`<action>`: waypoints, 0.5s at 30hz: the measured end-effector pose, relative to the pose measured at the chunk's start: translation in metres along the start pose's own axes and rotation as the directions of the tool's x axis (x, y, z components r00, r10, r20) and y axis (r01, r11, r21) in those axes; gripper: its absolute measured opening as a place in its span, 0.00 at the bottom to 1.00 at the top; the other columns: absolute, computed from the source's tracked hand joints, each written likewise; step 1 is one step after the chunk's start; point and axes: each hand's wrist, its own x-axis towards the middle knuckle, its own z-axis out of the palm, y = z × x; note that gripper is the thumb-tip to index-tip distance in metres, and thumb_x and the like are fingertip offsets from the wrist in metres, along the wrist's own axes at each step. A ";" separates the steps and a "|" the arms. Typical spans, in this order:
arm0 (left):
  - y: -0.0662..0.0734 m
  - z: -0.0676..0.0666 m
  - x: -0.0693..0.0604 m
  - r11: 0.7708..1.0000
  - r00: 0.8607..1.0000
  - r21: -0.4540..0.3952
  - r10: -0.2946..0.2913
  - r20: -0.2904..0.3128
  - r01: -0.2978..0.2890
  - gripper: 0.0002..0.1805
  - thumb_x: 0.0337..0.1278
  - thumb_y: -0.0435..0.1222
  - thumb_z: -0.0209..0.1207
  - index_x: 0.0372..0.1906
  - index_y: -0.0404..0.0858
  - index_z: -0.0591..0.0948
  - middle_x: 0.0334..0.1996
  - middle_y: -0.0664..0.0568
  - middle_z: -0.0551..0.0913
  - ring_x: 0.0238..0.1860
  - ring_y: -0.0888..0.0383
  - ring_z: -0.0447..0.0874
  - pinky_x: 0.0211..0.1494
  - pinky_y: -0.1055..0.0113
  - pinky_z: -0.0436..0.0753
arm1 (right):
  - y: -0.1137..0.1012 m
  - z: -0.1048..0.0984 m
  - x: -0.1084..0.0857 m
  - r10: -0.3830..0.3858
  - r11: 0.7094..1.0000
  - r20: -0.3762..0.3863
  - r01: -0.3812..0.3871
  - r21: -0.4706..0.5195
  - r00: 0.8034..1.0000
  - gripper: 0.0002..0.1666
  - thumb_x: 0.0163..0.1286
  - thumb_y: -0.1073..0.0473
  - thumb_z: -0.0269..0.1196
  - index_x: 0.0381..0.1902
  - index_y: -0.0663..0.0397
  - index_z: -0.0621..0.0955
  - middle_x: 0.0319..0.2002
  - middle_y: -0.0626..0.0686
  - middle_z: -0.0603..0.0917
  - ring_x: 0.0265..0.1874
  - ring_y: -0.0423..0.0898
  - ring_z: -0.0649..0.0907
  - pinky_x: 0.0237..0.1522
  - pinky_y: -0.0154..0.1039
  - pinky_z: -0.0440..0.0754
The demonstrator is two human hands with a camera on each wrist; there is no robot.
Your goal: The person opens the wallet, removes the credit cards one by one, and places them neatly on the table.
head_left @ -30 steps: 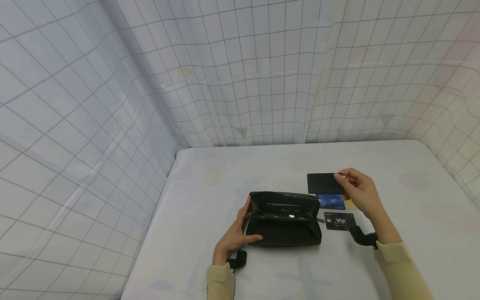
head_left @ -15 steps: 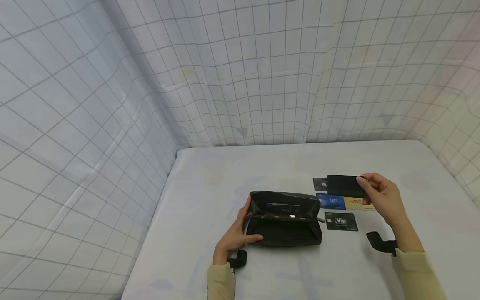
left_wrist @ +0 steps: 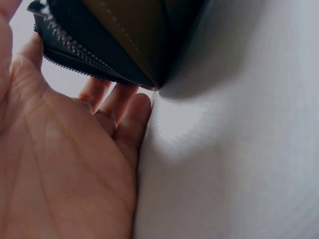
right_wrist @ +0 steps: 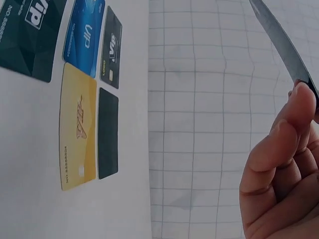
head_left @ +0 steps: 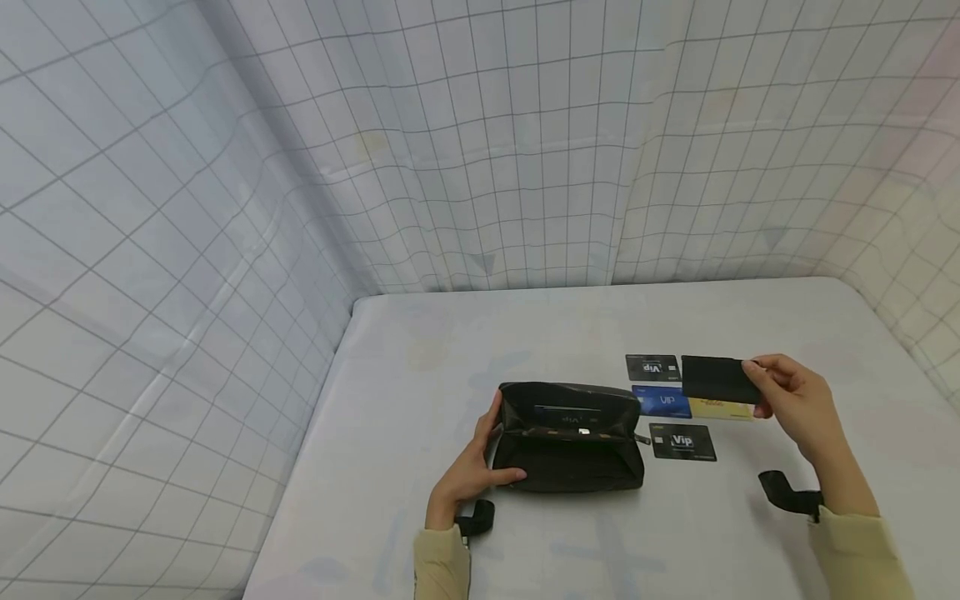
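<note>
In the head view a black zip wallet (head_left: 567, 467) lies spread on the white table, a dark Vip card (head_left: 572, 417) showing inside. My left hand (head_left: 468, 475) holds the wallet's left end, thumb on the front panel. The left wrist view shows those fingertips (left_wrist: 134, 114) against the zipped edge. Off to the right, my right hand (head_left: 795, 400) pinches a plain black card (head_left: 718, 379) by its right end, raised above the table. From the right wrist that held card (right_wrist: 281, 42) appears almost edge-on. It hides part of the cards beneath it in the head view.
Close to the wallet's right side lie a blue VIP card (head_left: 662, 402), a gold VIP card (head_left: 723, 409) and two dark Vip cards (head_left: 682, 442). A plain dark card (right_wrist: 108, 133) lies by the gold one. White gridded cloth (head_left: 525, 167) hangs behind the table.
My right hand has moved right with the black card, uncovering the upper dark Vip card and part of the gold one. The left hand and wallet stay put.
</note>
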 end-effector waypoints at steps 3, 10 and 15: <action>0.000 0.000 0.000 1.000 1.000 -0.006 -0.008 0.000 0.008 0.62 0.46 0.28 0.70 0.76 0.43 0.37 0.73 0.45 0.43 0.72 0.48 0.43 0.69 0.50 0.52 | 0.005 -0.006 -0.001 0.007 1.000 0.019 -0.007 0.008 1.000 0.13 0.70 0.54 0.59 0.42 0.60 0.77 0.18 0.48 0.79 0.13 0.43 0.75 0.19 0.31 0.75; 0.001 -0.001 0.000 1.000 1.000 -0.007 -0.008 0.000 0.008 0.62 0.46 0.28 0.70 0.76 0.43 0.37 0.73 0.45 0.44 0.72 0.48 0.44 0.69 0.49 0.52 | 0.019 -0.018 -0.004 0.034 0.999 0.052 -0.034 -0.004 0.998 0.10 0.71 0.54 0.59 0.39 0.55 0.78 0.18 0.48 0.78 0.13 0.43 0.76 0.19 0.32 0.75; 0.001 -0.001 0.000 1.000 1.000 -0.008 -0.005 0.000 0.005 0.62 0.46 0.28 0.70 0.76 0.42 0.37 0.73 0.45 0.44 0.72 0.48 0.44 0.69 0.49 0.52 | 0.031 -0.026 -0.005 0.056 0.998 0.105 -0.053 -0.031 0.993 0.08 0.71 0.53 0.59 0.37 0.50 0.79 0.19 0.48 0.79 0.14 0.43 0.77 0.20 0.34 0.75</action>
